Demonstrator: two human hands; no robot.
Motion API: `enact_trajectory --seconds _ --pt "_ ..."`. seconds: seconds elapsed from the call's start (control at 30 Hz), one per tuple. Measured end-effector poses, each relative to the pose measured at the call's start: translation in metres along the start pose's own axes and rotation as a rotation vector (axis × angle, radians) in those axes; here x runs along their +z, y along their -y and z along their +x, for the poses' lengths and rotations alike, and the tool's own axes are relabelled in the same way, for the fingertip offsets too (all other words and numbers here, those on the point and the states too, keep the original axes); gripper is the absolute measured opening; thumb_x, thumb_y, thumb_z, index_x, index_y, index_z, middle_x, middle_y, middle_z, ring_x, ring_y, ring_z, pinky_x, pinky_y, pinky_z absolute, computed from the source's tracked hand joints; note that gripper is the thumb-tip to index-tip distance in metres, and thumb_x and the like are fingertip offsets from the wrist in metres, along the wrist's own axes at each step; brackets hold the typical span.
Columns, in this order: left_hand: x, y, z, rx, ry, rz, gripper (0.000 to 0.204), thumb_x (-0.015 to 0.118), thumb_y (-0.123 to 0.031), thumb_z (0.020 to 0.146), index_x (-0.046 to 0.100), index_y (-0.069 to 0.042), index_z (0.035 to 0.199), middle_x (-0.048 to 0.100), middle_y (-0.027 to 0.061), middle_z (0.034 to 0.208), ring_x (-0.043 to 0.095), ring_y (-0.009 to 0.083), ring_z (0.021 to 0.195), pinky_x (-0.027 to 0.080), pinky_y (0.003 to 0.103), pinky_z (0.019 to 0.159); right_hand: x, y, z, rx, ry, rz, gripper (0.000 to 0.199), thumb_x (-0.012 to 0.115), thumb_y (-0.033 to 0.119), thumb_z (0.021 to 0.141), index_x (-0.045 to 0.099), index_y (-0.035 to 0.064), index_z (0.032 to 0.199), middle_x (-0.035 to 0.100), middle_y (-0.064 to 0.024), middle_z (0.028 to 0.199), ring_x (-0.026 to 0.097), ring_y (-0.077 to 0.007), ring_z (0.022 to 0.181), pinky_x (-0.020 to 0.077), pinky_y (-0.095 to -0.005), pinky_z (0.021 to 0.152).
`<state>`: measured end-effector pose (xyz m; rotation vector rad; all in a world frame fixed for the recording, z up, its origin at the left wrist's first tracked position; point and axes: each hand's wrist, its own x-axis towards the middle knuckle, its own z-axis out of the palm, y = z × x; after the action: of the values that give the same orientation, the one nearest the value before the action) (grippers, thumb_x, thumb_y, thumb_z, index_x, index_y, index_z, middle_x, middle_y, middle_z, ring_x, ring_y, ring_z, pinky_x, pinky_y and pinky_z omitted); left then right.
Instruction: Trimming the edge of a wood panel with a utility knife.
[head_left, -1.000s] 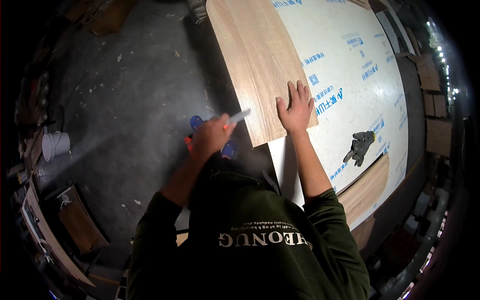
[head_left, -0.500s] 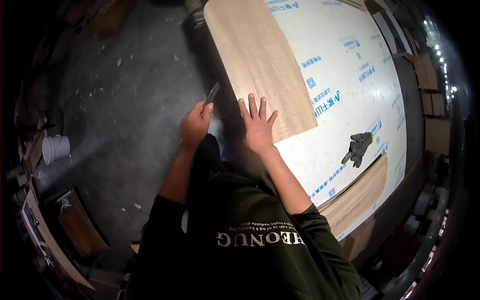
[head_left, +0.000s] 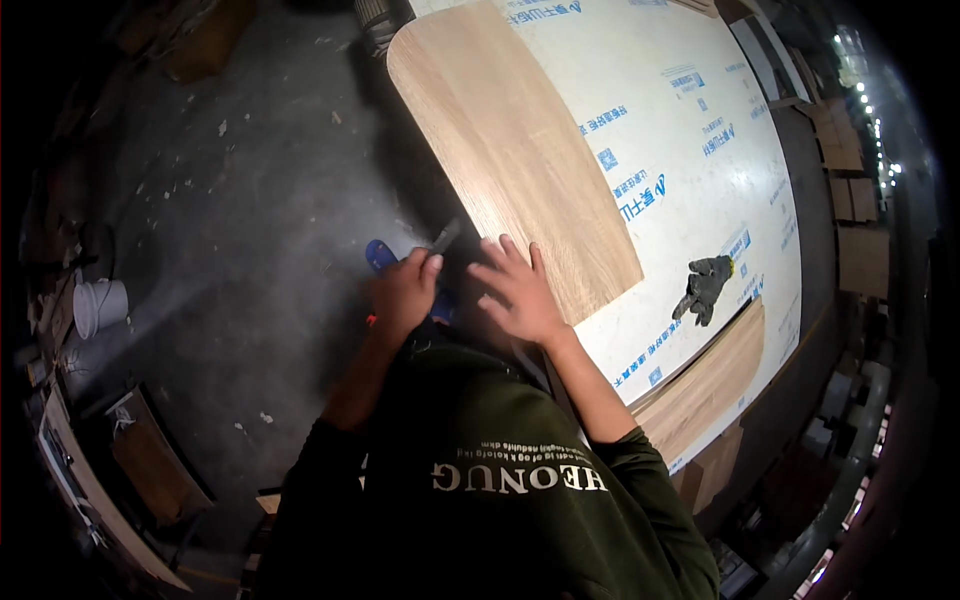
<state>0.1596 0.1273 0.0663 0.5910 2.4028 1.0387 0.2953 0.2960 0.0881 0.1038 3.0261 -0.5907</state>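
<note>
The left hand [head_left: 403,290] is closed around a slim grey tool [head_left: 446,236], likely a knife or scraper, though it is too small and dim to tell for certain. Its tip points up toward the near left edge of the wood-grain panel [head_left: 520,150]. The right hand [head_left: 520,295] is open with fingers spread, hovering at or just on the panel's near corner; I cannot tell whether the palm presses down, and it holds nothing.

The panel lies flat on a large white sheet with blue printing [head_left: 690,130], which covers the bench. The panel's far end is rounded and its long edges look clean from here. A dark work glove [head_left: 705,288] lies crumpled on the white sheet, well apart to the right of the hands. A second strip of wood-grain board [head_left: 715,385] shows at the sheet's near right edge.

Judging by the tool's place, the work sits at the panel's near left edge. No shavings or offcuts show on the sheet, so how much edge is left to treat I can't judge.

A white bucket [head_left: 98,305] stands on the concrete floor [head_left: 230,200] to the left.
</note>
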Motion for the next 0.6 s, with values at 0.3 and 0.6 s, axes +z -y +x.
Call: enact_trajectory --seconds 0.3,0.6 --pt "0.024 -0.016 0.014 0.316 0.053 0.257 0.029 0.058 -0.037 0.091 0.057 -0.009 0.083 0.063 0.0140 0.075 0.062 0.0363 0.069 0.048 0.049 0.059 0.011 -0.055 -0.020 0.437 -0.556 0.125 0.038 0.061 0.014 0.078 0.061 0.0121 0.116 0.052 -0.0133 0.134 0.039 -0.0380 0.134 0.0234 -0.0593 0.109" --pt "0.021 -0.012 0.020 0.407 0.027 0.363 0.028 0.062 -0.037 0.088 0.059 -0.010 0.081 0.062 0.0120 0.069 0.063 0.0344 0.063 0.050 0.045 0.055 0.012 -0.054 -0.019 0.455 -0.554 0.109 0.038 0.061 0.015 0.077 0.061 0.0122 0.115 0.052 -0.0133 0.134 0.039 -0.0375 0.134 0.0241 -0.0592 0.109"
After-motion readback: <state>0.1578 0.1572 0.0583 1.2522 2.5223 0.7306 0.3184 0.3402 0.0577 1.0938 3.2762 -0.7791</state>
